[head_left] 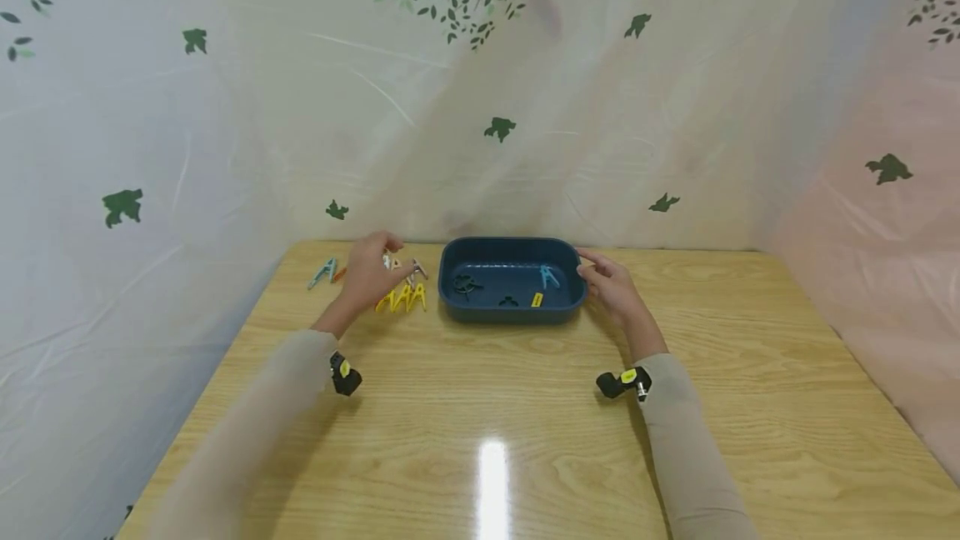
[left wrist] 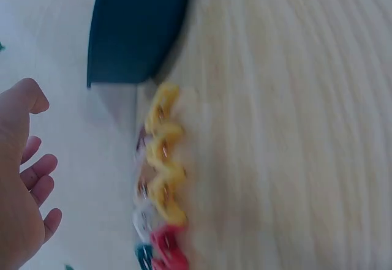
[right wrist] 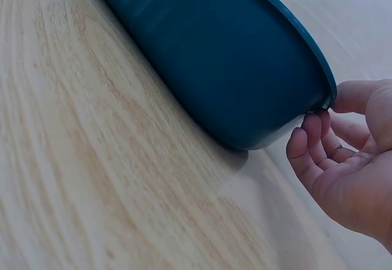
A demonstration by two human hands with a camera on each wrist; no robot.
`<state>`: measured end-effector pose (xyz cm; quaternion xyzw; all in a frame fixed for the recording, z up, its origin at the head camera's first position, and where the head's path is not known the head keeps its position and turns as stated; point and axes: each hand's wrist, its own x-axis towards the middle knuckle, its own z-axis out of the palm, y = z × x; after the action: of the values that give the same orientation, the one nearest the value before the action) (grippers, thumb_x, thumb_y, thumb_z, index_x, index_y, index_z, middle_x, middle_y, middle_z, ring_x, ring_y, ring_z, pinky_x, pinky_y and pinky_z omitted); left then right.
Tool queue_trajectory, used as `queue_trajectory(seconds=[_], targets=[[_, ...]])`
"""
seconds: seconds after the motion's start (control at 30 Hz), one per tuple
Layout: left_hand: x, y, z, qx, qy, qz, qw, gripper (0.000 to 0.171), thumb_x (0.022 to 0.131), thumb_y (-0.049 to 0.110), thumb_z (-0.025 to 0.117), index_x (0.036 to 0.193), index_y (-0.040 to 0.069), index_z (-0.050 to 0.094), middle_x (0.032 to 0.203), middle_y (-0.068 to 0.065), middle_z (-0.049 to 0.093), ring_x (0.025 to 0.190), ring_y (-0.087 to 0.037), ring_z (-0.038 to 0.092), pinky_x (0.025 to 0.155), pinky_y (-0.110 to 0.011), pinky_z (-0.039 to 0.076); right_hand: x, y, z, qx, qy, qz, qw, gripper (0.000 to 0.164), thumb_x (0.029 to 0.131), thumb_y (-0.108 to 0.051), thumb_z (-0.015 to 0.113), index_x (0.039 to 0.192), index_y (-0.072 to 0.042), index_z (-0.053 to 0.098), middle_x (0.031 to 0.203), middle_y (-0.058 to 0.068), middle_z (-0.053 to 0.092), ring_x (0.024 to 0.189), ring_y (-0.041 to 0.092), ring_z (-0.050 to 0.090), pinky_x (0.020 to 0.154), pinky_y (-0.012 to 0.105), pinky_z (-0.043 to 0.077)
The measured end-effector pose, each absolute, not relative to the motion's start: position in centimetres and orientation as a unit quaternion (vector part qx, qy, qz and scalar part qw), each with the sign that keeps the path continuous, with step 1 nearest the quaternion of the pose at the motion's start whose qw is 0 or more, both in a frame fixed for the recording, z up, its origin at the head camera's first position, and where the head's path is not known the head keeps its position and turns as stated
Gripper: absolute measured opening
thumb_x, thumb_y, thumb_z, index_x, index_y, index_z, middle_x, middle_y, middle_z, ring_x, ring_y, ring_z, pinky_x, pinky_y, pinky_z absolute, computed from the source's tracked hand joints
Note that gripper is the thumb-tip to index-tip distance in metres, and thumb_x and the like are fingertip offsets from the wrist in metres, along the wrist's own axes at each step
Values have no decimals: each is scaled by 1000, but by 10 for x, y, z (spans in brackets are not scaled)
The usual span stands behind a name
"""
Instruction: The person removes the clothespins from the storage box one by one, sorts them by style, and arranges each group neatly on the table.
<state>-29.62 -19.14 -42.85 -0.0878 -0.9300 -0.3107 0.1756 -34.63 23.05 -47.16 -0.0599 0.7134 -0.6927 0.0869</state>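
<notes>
My right hand (head_left: 618,294) holds the right end of a dark blue plastic basin (head_left: 517,317). In the right wrist view its thumb lies at the rim, with curled fingers (right wrist: 315,126) under the edge. My left hand (head_left: 366,275) is above a group of small spring clips, its thumb and fingers apart and nothing between them. Yellow clips (head_left: 405,297) lie in a row in front; a red clip (left wrist: 168,245) and a white clip (left wrist: 146,220) show blurred in the left wrist view. The hand hides part of the group in the head view.
Inside the basin lie a light blue clip (head_left: 548,277), a small yellow piece (head_left: 537,300) and a dark round spoked piece (head_left: 465,283). Another pale blue clip (head_left: 322,273) is at the group's left. A printed cloth (head_left: 570,182) hangs behind the wooden table (head_left: 420,440).
</notes>
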Motion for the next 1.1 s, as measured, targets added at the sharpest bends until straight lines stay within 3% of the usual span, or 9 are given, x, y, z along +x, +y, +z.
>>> queue_trajectory(seconds=[0.27, 0.4, 0.53, 0.93, 1.1], targets=[[-315, -127, -418, -139, -925, -317, 160, 34, 91, 27, 72, 113, 2, 63, 111, -16, 66, 107, -36, 58, 99, -49, 42, -344, 230, -469, -58, 709, -697, 87, 50, 105, -12, 55, 153, -3, 43, 87, -10, 57, 69, 3, 47, 69, 19, 47], [-321, -98, -416, -168, -924, -310, 147, 35, 93, 28, 71, 115, 2, 65, 113, -15, 68, 108, -32, 61, 102, -47, 44, -344, 229, -469, -59, 710, -696, 88, 51, 105, -14, 55, 153, -3, 43, 93, -7, 59, 78, 2, 57, 74, 17, 52], [-326, -72, -419, -189, -925, -299, 136, 35, 93, 29, 72, 116, 3, 66, 113, -14, 68, 106, -28, 63, 97, -44, 49, -344, 229, -469, -61, 715, -692, 85, 52, 105, -15, 55, 154, -3, 42, 100, -2, 61, 87, 3, 63, 78, 17, 54], [-334, -12, -433, -188, -948, -251, 57, 32, 94, 34, 72, 114, 11, 66, 112, -6, 67, 105, -27, 56, 91, -46, 46, -344, 229, -469, -53, 696, -710, 94, 53, 105, -12, 54, 155, -2, 40, 90, -7, 60, 78, 2, 59, 72, 17, 53], [-338, 5, -439, -188, -956, -219, 48, 33, 93, 36, 73, 113, 10, 67, 110, -5, 66, 103, -26, 56, 88, -44, 45, -344, 229, -470, -55, 706, -701, 91, 52, 105, -15, 54, 154, -3, 41, 95, -6, 60, 86, 3, 60, 76, 16, 53]])
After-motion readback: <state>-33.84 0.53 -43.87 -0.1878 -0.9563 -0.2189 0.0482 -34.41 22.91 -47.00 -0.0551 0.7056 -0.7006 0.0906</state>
